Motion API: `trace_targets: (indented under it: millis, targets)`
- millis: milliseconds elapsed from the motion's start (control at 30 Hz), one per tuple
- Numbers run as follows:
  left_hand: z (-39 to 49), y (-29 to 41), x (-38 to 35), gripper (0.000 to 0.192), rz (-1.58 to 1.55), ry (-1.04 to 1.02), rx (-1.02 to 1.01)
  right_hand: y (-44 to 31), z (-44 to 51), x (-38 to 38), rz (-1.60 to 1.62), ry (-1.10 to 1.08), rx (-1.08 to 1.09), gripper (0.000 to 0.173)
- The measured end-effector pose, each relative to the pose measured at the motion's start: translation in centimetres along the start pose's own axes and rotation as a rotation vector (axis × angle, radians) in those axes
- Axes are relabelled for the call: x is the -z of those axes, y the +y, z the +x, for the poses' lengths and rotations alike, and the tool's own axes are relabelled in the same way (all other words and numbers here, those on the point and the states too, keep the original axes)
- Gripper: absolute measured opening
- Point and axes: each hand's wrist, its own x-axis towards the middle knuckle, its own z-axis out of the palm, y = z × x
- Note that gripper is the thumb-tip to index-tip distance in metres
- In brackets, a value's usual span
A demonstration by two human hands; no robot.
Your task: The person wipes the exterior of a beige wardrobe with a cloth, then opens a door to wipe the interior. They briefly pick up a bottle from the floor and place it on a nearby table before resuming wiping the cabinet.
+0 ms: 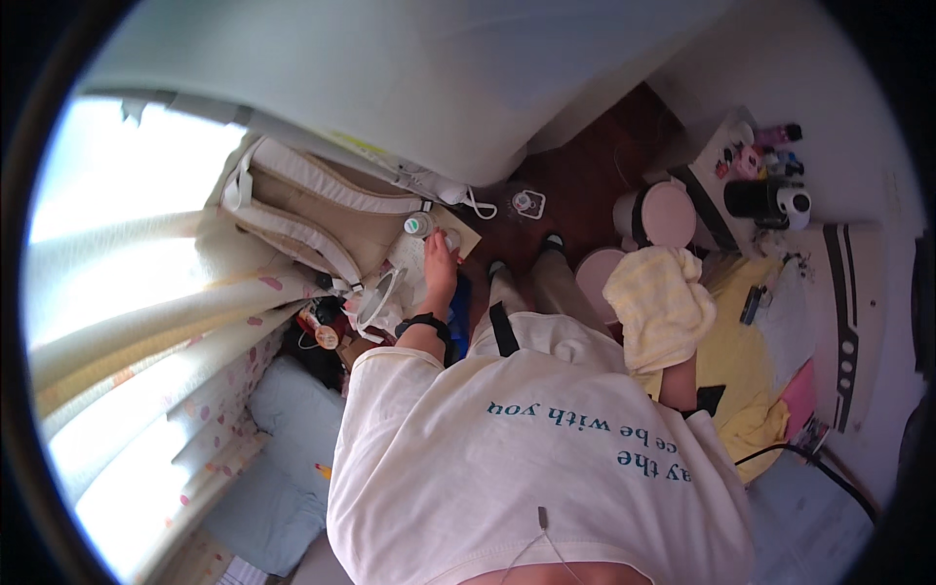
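Observation:
My left hand, with a dark band on its wrist, reaches over the cluttered surface at left. Its fingertips are beside a clear round item; whether they grip it is unclear. Just past them is a clear container with a green and white top. A paper with writing lies by this hand. At right, a pale yellow and white checked towel covers my right hand, with only the forearm showing below it. The hidden fingers do not show whether they grip the towel.
A beige backpack and a round mirror are at left, near the curtains. A pink-lidded bin stands by the bedside cabinet at right. A white-framed item is on the dark floor beyond my feet.

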Motion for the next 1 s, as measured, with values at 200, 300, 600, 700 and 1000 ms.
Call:
trace_targets:
  millis: [200, 300, 600, 700, 1000]
  targets:
    - [0.4, -0.1, -0.5, 0.051, 0.087, 0.038, -0.029, -0.1, -0.2, 1.3, 0.055, 0.016, 0.017, 0.038]
    - [0.4, 0.5, -0.1, 0.056, 0.161, 0.037, -0.014, -0.8, 0.5, 1.7, 0.065, 0.003, 0.011, 0.039]
    - [-1.2, 5.2, 1.9, 0.056, 0.310, 0.190, -0.005, -7.3, 5.6, 3.3, 0.163, -0.117, 0.015, 0.040]
    - [-2.3, 8.2, 1.5, 0.050, 0.262, 0.301, -0.061, -11.5, 8.7, 4.0, 0.207, -0.180, 0.015, 0.040]
    - [5.0, 26.9, -6.5, 0.036, 0.108, 0.143, -0.140, -28.6, 23.0, 4.4, 0.348, -0.466, -0.093, 0.041]
